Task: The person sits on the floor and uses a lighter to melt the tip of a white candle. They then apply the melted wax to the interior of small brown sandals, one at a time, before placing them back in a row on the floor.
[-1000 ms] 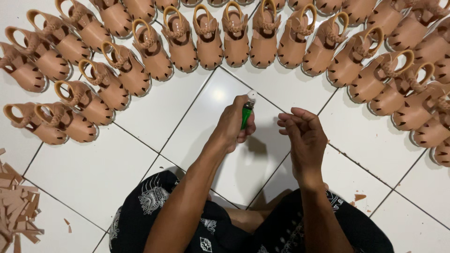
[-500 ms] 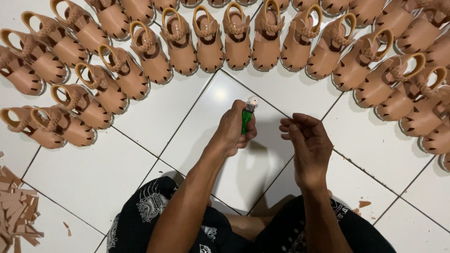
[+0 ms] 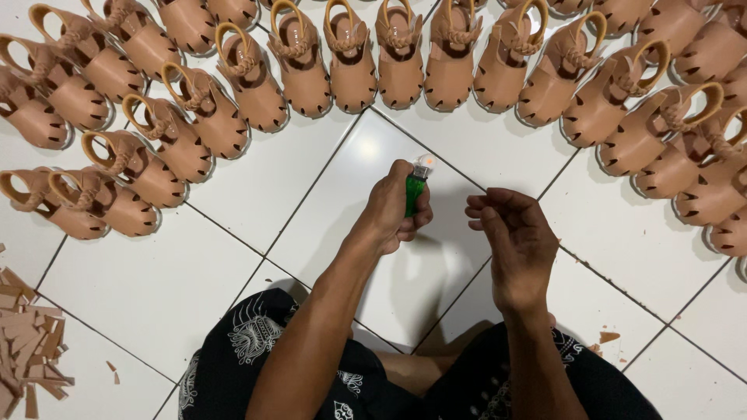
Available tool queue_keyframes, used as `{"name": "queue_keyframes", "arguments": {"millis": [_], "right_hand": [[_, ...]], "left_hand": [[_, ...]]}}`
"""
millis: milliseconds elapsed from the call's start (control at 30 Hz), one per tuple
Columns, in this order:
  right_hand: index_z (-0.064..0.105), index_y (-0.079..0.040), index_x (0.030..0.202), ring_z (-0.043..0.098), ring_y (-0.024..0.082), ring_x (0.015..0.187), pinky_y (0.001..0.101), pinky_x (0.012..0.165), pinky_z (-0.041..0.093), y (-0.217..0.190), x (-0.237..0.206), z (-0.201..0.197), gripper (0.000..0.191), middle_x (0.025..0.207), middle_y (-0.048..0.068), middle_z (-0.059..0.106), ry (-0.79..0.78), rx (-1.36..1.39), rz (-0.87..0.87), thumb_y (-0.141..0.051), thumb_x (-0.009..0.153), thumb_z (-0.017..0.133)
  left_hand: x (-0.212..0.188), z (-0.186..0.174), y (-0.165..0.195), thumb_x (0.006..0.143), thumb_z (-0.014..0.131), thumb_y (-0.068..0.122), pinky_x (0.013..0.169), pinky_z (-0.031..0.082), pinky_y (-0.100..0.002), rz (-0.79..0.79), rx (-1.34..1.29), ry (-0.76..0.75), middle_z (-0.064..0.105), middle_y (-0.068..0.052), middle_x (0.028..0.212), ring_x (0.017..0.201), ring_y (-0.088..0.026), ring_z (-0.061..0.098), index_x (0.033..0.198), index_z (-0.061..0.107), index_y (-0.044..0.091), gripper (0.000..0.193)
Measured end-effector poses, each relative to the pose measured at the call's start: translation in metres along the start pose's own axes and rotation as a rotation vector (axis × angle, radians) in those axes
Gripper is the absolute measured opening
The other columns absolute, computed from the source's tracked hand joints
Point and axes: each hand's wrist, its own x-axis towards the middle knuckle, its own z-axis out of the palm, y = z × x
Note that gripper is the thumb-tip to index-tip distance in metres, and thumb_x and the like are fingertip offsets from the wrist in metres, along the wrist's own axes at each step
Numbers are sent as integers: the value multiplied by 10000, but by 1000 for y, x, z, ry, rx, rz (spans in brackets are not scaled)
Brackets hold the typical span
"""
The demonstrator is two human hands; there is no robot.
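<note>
My left hand (image 3: 395,208) grips a green lighter (image 3: 415,189) upright over the white tiled floor (image 3: 233,257), thumb on its metal top, where a small flame glows. My right hand (image 3: 513,241) hovers just to the right of the lighter with the fingertips pinched together; whatever is pinched is too thin to make out. Both forearms reach forward from my lap, which is covered by dark patterned cloth (image 3: 257,350).
Several tan child-size sandals (image 3: 350,62) with braided straps stand in curved rows across the far side and both flanks. A heap of tan offcut strips (image 3: 27,350) lies at the lower left. A few small scraps (image 3: 607,337) sit near my right knee.
The view has shifted slightly. Both hands stay close together over the same tile, and a flame now shows at the lighter's top.
</note>
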Motion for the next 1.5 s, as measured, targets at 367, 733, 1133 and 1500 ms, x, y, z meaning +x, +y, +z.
{"name": "queue_keyframes", "arguments": {"millis": [367, 733, 1133, 1500], "right_hand": [[572, 30, 1258, 694, 207, 1087, 343, 919, 592, 3, 0, 0, 225, 1172, 157, 704, -25, 32, -23, -28, 1041, 577], [569, 31, 1261, 697, 201, 1076, 333, 910, 597, 4, 0, 3, 233, 1164, 153, 706, -24, -16, -6, -26, 1036, 581], [688, 15, 1155, 693, 210, 756, 357, 636, 571, 6, 9, 7, 460, 930, 162, 740, -200, -617, 507, -406, 1004, 581], [690, -58, 1199, 756, 242, 898, 354, 749, 601, 30, -14, 17, 337, 1106, 112, 753, -254, -700, -29, -211, 901, 730]], "left_hand": [[-3, 2, 3, 962, 310, 455, 361, 219, -293, 6, 19, 0, 483, -70, 548, 415, -117, 342, 676, 482, 99, 488], [-3, 0, 0, 952, 308, 457, 367, 208, -298, 14, 26, 5, 490, -80, 540, 409, -118, 316, 669, 485, 103, 487], [-1, 9, -50, 936, 217, 698, 592, 503, -360, -3, 381, 130, 597, -104, 737, 641, -194, 557, 914, 593, 62, 739], [-7, 13, -87, 983, 480, 437, 766, 524, -438, 291, 430, 146, 625, -102, 915, 846, -196, 584, 1080, 510, -7, 456]]}}
